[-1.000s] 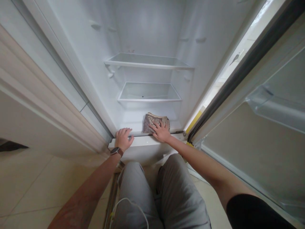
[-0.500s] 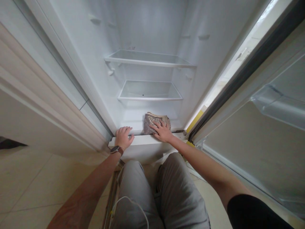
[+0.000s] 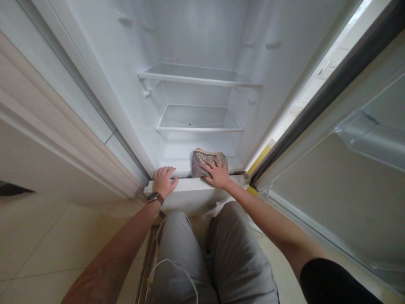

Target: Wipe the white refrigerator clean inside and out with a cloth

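A folded brown patterned cloth [image 3: 204,157] lies on the floor of an open refrigerator [image 3: 202,42], at its front edge. Flat on the cloth rests my right hand [image 3: 217,173], its fingers spread over the pattern and not wrapped round it. My left hand [image 3: 164,180], with a watch [image 3: 155,197] on the wrist, leans on the left end of the white front ledge [image 3: 190,185]. Its fingers are apart and hold nothing. The underside of the cloth is hidden.
Two glass shelves, an upper [image 3: 199,72] and a lower [image 3: 199,118], sit above the cloth. The refrigerator door [image 3: 316,202] stands open on the right, with a clear door bin [image 3: 373,135]. A white cable [image 3: 177,266] crosses my left leg.
The cloth and my right hand have shifted very slightly to the right. My left hand stays on the ledge. The view has tilted a little.
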Demonstrator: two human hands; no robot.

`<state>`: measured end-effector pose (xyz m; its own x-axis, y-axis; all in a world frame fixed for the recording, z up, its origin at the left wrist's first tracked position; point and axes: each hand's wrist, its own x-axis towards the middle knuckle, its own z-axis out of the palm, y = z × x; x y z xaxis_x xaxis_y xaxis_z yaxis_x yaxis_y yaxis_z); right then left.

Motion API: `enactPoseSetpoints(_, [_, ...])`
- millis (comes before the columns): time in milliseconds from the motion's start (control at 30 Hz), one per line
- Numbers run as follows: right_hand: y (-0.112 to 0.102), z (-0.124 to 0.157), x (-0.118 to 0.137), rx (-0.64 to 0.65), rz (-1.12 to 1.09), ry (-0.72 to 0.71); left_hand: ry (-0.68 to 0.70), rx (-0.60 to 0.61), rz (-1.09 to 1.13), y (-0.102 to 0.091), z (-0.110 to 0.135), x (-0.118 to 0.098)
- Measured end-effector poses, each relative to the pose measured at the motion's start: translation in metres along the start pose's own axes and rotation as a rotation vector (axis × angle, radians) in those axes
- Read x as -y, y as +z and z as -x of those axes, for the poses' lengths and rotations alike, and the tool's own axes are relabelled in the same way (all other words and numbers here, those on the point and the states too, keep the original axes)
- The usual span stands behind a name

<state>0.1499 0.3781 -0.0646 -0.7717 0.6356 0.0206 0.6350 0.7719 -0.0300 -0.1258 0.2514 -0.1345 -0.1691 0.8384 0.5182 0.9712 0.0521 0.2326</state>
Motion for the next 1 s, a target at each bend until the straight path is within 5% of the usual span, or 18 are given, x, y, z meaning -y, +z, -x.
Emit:
enactPoseSetpoints(233, [0.000,-0.036,0.026,-0.039,-0.075,0.125,0.005,-0.003,-0.013,0.000,-0.001,0.001])
enactPoseSetpoints(400, [-0.003,-0.057,0.031,-0.039,-0.140,0.021,0.014,-0.011,-0.007,0.002,-0.001,0.003])
enactPoseSetpoints(567, [0.010,-0.013,0.010,-0.274,-0.090,0.093,0.010,-0.007,0.012,0.002,0.000,0.003])
enactPoseSetpoints(733, [0.035,0.034,-0.021,-0.345,0.004,0.272,0.012,0.006,0.002,0.002,0.000,0.004])
enactPoseSetpoints(1000, [0.056,0.039,-0.033,-0.438,-0.009,0.263,0.008,0.012,-0.018,0.002,-0.001,0.004])
